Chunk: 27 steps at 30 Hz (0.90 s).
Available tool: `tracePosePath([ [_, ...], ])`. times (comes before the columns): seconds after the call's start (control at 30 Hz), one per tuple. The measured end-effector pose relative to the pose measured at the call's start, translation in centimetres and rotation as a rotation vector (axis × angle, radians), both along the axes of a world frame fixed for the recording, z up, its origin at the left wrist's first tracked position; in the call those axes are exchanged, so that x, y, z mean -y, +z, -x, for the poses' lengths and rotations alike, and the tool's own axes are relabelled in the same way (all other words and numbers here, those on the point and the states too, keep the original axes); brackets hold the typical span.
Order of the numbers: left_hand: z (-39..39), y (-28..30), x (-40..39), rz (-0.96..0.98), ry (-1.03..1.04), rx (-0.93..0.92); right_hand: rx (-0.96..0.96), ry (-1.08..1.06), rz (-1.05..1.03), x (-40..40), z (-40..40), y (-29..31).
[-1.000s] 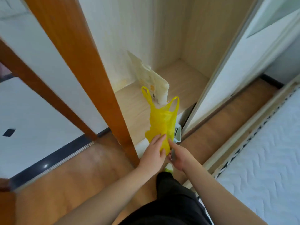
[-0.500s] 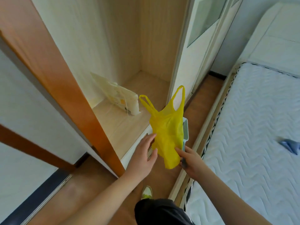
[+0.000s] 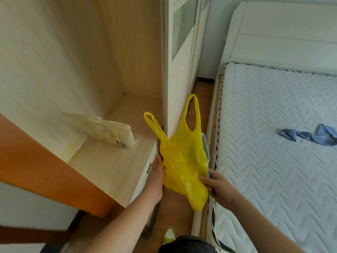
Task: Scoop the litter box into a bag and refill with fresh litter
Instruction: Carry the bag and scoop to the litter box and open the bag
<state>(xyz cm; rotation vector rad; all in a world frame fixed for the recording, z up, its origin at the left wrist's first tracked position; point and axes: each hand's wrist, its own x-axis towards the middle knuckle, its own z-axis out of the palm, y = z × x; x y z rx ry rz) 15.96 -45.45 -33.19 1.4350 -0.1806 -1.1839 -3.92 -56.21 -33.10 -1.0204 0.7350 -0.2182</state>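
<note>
the right hand point(image 3: 218, 187) pinches the lower right side of the yellow plastic bag point(image 3: 183, 167), thumb on the front of the film and the other fingers curled behind it. those same fingers also seem to grip a pale grey-green flat object point(image 3: 205, 148), which shows only as a thin edge behind the bag's right side; what it is cannot be told. the left hand point(image 3: 157, 173) lies against the bag's left edge with the fingers straight and together, touching the plastic; its fingertips are hidden behind the film, so whether they hook into it cannot be told.

the bag hangs crumpled between the two hands, its two loop handles standing upward, the left one lower than the right. its bottom corner droops below the right hand, over the wooden floor point(image 3: 175, 212).

just left of the left hand is the open wardrobe point(image 3: 116, 161), whose pale wood shelf carries a cream paper sack point(image 3: 107, 131) leaning against the inner wall, a loose thread hanging from its torn end. a white door panel point(image 3: 179, 57) stands behind the bag. to the right lies a bare quilted mattress point(image 3: 273, 143) with a blue cloth point(image 3: 310, 136) on it. a shoe point(image 3: 169, 235) shows at the bottom edge.
</note>
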Motion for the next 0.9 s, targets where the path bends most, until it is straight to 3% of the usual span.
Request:
tracePosePath([
  [0.23, 1.7, 2.2, -0.9, 0.149, -0.24, 0.027, 0.037, -0.229, 0.07, -4.4, 4.8, 1.6],
  [0.4, 4.7, 3.1, -5.2, 0.179, -0.438, 0.123, -0.072, -0.512, 0.18, -11.5, 9.4, 1.6],
  [0.53, 8.3, 4.3, -9.1, 0.213, -0.483, 0.273, -0.17, -0.662, 0.215, -17.8, 14.0, 1.6],
  [0.73, 14.9, 5.2, -11.6, 0.254, -0.644, 0.728, -0.398, -0.837, 0.309, -25.2, 22.9, 1.4],
  [0.9, 23.5, 6.4, -13.0, 0.366, -0.8, 0.671, -0.452, -1.097, 0.247, -30.9, 31.1, 1.0],
])
